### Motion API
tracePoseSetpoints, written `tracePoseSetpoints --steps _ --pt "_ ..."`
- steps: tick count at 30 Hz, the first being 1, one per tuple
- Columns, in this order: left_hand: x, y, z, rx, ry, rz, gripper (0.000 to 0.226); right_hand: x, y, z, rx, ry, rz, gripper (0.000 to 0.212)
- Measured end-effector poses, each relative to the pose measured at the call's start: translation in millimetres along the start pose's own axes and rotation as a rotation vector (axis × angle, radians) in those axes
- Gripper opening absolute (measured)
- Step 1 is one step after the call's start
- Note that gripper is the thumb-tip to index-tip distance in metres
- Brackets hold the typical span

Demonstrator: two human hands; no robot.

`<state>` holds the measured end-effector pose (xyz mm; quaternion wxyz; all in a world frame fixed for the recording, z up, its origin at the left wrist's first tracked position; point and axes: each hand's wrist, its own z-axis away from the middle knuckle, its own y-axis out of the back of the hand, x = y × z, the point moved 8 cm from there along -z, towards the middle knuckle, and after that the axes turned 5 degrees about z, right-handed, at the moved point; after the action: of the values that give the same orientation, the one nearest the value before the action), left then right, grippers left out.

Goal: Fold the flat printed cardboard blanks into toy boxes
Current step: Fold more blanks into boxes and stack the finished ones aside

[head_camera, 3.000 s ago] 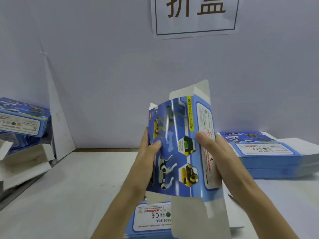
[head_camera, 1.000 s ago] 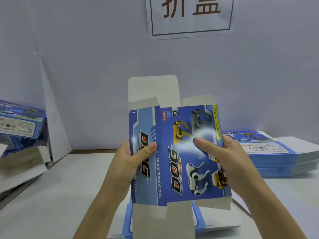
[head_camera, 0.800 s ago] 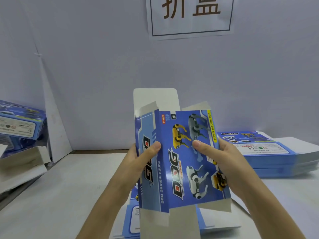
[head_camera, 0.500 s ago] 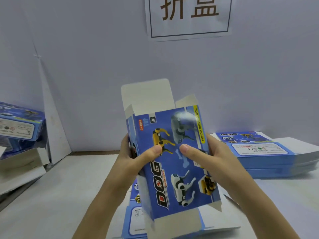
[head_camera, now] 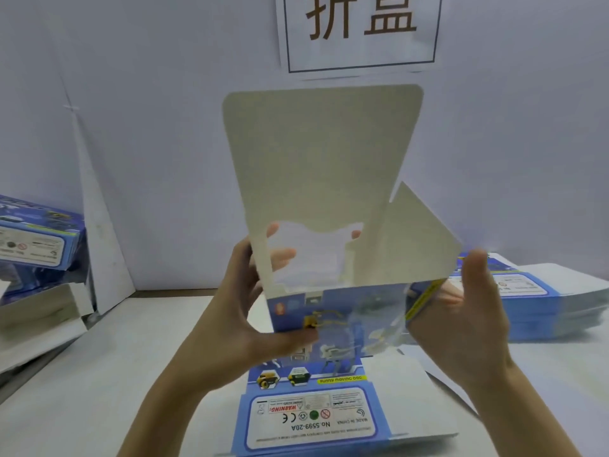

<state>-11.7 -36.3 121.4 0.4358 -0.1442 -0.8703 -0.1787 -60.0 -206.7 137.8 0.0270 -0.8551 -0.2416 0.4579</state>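
I hold a blue printed toy box (head_camera: 342,311) in the air, opened into a tube and tilted so its open end faces me. Its tall grey top flap (head_camera: 323,159) stands up, and a side flap (head_camera: 418,239) sticks out to the right. My left hand (head_camera: 250,311) grips the box's left wall, thumb on the front, fingers showing through the window. My right hand (head_camera: 461,318) lies against the right wall with the thumb raised. A flat blank (head_camera: 313,410) lies on the table below.
A stack of flat blanks (head_camera: 534,301) lies on the right of the white table (head_camera: 99,374). Folded boxes (head_camera: 36,239) and loose grey cardboard (head_camera: 36,315) sit at the left. A white wall with a printed sign (head_camera: 359,28) stands behind.
The blank was squared from flat into a tube, then tipped toward me so the open end and inner grey flaps now face the camera. Both hands moved to the box's sides.
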Motion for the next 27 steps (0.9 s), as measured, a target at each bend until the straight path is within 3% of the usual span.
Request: tracePoseSetpoints --steps 2,5,10,14,16,18,21,23,27 --pt "-4 3 0 -0.017 0.004 -0.039 0.097 6 -8 -2 -0.079 -0.064 -0.041 0.063" --pt "-5 3 0 -0.046 -0.043 -0.154 0.096 12 3 -5 -0.003 -0.086 -0.062 0.056" --pt "-12 -2 -1 -0.079 -0.021 -0.161 0.093 13 3 -5 -0.092 -0.172 -0.084 0.037" --pt "-13 -5 -2 -0.061 -0.010 -0.156 0.086 11 3 -2 -0.147 -0.198 -0.095 0.037" --pt "-14 -6 -2 -0.065 -0.007 -0.169 0.091 16 13 -2 -0.050 -0.229 -0.025 0.045" --pt "-16 -9 -2 -0.079 -0.003 -0.202 0.094 26 31 -2 0.153 -0.259 0.122 0.046" --pt "-19 -13 -2 -0.077 0.016 -0.233 0.084 31 44 0 0.367 -0.257 0.291 0.056" --pt "-21 -12 -2 -0.067 0.024 -0.242 0.086 33 43 0 0.364 -0.286 0.320 0.053" --pt "-27 -8 -1 -0.088 0.077 -0.205 0.089 30 36 2 0.270 -0.347 0.338 0.021"
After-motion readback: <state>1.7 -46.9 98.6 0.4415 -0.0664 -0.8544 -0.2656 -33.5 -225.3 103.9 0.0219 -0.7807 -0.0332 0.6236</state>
